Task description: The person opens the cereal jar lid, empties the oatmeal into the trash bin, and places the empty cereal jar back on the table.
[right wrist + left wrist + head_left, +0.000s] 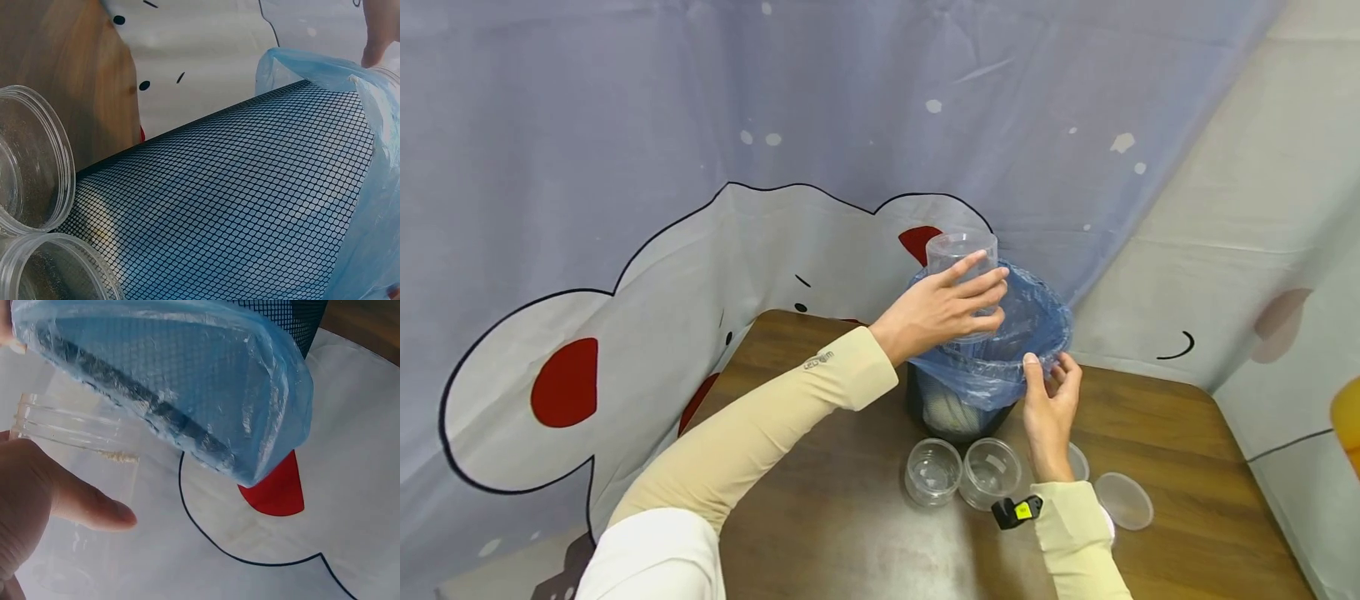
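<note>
My left hand (943, 307) grips a clear plastic jar (942, 250) over the open top of a black mesh trash bin (219, 187). The jar is tipped mouth down, and beige crumbs (119, 457) cling near its threaded mouth in the left wrist view. A blue trash bag (1037, 312) lines the bin and folds over its rim. At the bin's right side, my right hand (1051, 417) pinches the bag's edge between thumb and fingers. Two more clear jars, a left one (933, 473) and a right one (991, 473), stand uncovered before the bin.
Translucent round lids lie on the wooden table (820, 492) to the right, one lid (1123, 501) in full sight and another partly behind my right wrist. A printed curtain (775, 242) hangs close behind the bin. Something yellow (1348, 425) shows at the right edge.
</note>
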`<state>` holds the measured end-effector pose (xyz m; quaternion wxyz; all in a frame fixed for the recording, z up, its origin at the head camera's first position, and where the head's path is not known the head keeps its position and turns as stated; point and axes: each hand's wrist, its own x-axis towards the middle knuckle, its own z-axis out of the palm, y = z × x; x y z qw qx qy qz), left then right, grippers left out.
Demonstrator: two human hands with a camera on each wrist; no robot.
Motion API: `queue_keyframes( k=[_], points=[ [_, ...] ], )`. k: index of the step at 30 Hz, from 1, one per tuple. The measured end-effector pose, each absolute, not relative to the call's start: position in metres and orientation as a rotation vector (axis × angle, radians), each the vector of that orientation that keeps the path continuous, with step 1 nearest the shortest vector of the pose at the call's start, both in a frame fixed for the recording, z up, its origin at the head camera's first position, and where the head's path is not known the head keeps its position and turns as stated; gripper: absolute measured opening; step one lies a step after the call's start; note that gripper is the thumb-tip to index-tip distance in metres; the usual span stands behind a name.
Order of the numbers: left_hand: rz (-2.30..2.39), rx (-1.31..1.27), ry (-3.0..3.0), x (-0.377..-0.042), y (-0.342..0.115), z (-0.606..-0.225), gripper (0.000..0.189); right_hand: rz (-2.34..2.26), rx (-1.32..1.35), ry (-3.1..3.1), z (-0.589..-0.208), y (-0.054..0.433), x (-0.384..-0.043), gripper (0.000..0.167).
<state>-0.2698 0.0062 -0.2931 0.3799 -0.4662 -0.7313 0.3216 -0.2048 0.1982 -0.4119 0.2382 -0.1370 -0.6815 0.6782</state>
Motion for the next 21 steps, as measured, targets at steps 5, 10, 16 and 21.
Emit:
queue_keyframes(
  k=[5,10,16,21],
  points=[
    [0.819,-1.156,-1.875,-0.272,0.002,-0.292,0.059,1.851,-0.356,-1.871,-0.41,0.198,-0.204,0.061],
    [0.751,-1.122,-1.908,-0.272,-0.001,-0.297,0.057,1.853,-0.357,-1.869,-0.411,0.198,-0.205,0.061],
    [0.495,-0.989,-2.079,-0.27,-0.009,-0.306,0.072,1.87,-0.379,-1.879,-0.412,0.197,-0.206,0.061],
    [0.22,-0.828,-2.195,-0.271,-0.019,-0.315,0.072,1.873,-0.376,-1.871,-0.414,0.197,-0.207,0.063]
  ],
)
